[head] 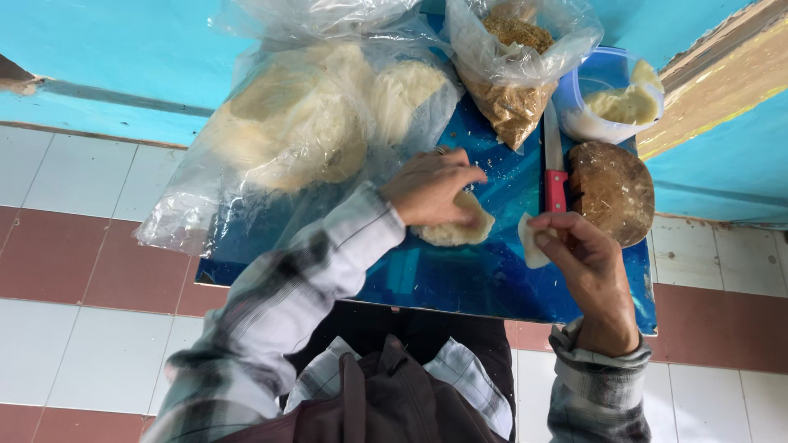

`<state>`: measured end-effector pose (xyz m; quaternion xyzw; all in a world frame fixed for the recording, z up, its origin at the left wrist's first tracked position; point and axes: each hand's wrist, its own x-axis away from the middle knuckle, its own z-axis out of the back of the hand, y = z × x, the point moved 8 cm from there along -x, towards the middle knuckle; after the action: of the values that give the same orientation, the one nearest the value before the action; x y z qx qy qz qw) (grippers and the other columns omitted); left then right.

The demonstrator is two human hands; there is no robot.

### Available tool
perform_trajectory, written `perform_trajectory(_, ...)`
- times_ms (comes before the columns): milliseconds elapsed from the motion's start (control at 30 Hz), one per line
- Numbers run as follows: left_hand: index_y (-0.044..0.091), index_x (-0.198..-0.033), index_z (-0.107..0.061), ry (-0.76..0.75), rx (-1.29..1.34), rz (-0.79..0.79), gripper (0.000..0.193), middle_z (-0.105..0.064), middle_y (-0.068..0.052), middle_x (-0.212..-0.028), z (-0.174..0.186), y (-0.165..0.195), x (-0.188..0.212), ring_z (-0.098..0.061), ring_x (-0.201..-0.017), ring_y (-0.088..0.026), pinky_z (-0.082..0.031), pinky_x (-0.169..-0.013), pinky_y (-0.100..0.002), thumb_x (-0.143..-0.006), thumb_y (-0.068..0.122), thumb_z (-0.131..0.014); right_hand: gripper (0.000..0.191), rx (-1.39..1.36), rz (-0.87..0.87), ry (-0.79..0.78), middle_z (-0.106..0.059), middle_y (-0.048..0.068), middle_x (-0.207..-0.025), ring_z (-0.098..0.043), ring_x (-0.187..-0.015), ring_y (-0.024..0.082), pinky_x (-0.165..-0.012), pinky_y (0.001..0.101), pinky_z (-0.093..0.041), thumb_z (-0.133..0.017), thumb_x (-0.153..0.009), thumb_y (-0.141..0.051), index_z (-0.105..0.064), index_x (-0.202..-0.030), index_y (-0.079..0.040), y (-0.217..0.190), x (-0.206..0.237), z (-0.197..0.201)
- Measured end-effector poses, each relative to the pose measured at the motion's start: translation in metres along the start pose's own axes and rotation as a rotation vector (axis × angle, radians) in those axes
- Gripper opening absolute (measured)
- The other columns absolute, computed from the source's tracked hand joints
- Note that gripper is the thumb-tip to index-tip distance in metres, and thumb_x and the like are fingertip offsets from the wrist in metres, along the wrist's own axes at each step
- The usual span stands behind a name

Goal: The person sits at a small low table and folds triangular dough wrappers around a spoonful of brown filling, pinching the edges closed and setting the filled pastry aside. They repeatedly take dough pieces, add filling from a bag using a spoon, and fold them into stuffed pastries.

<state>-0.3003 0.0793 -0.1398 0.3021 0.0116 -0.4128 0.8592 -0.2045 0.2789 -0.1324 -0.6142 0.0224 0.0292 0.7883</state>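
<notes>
A small dough piece [532,243] was pinched in the right hand [584,254]. The dough lump [456,228] on the blue bench [460,275] was half hidden under the left hand [431,189]; its finger spread could not be told.

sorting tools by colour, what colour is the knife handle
Red, with a pale blade; the knife lies on the blue table in the head view.

pale dough lump [456,230] on blue table, thin dough piece [532,243] held

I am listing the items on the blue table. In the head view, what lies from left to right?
Clear plastic bag of pale dough → flat dough round under left hand → red-handled knife → round brown wooden block.
</notes>
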Motion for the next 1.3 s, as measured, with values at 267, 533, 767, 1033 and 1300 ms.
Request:
perform_trajectory(267,-0.003,-0.130,-0.055,0.317,0.010,0.222,0.094,-0.065,-0.022,-0.115,0.021,0.025,0.075,-0.066,-0.104,-0.039,-0.054,-0.089,-0.047,-0.065,0.055,-0.090,0.016,-0.177,0.108,0.005,-0.071,0.001,-0.106,-0.062,-0.095,0.005,-0.086,0.0200,-0.050,-0.064,-0.099,0.005,-0.070,-0.113,0.000,-0.024,-0.022,-0.019)
perform_trajectory(533,0.002,-0.105,-0.065,0.019,-0.082,0.461,0.084,-0.068,-0.019,-0.108,-0.003,-0.015,0.036,-0.067,-0.102,-0.038,-0.052,-0.088,-0.052,-0.063,0.072,-0.084,0.013,-0.112,0.122,0.097,-0.068,0.000,-0.098,-0.059,-0.089,0.005,-0.080,0.0190,-0.046,-0.064,-0.103,0.003,-0.071,-0.113,0.001,-0.020,-0.034,-0.011)
perform_trajectory(767,0.002,-0.105,-0.055,-0.027,0.032,0.268,0.083,-0.066,-0.018,-0.098,-0.017,-0.014,0.036,-0.068,-0.089,-0.037,-0.054,-0.079,-0.046,-0.060,0.061,-0.091,0.018,-0.022,0.074,0.113,-0.069,0.000,-0.095,-0.058,-0.080,0.004,-0.071,0.0196,-0.046,-0.065,-0.099,0.003,-0.071,-0.116,-0.001,0.006,-0.019,0.010)
perform_trajectory(1033,0.007,-0.108,-0.061,-0.056,0.337,0.159,0.065,-0.073,-0.013,-0.094,0.008,-0.081,-0.047,-0.072,-0.086,-0.028,-0.055,-0.072,-0.039,-0.075,0.059,-0.084,0.018,-0.195,0.023,-0.040,-0.074,0.001,-0.106,-0.067,-0.093,0.008,-0.082,0.0233,-0.055,-0.066,-0.095,0.000,-0.070,-0.113,-0.002,0.017,-0.019,-0.039)
perform_trajectory(1300,0.002,-0.114,-0.064,0.443,-0.225,0.254,0.053,-0.059,-0.019,-0.116,0.040,-0.047,-0.012,-0.068,-0.089,-0.035,-0.055,-0.069,-0.047,-0.086,0.045,-0.079,0.023,0.762,0.419,0.058,-0.074,0.010,-0.098,-0.069,-0.085,0.024,-0.072,0.0324,-0.053,-0.075,-0.090,-0.010,-0.076,-0.112,-0.014,-0.021,-0.004,-0.077)
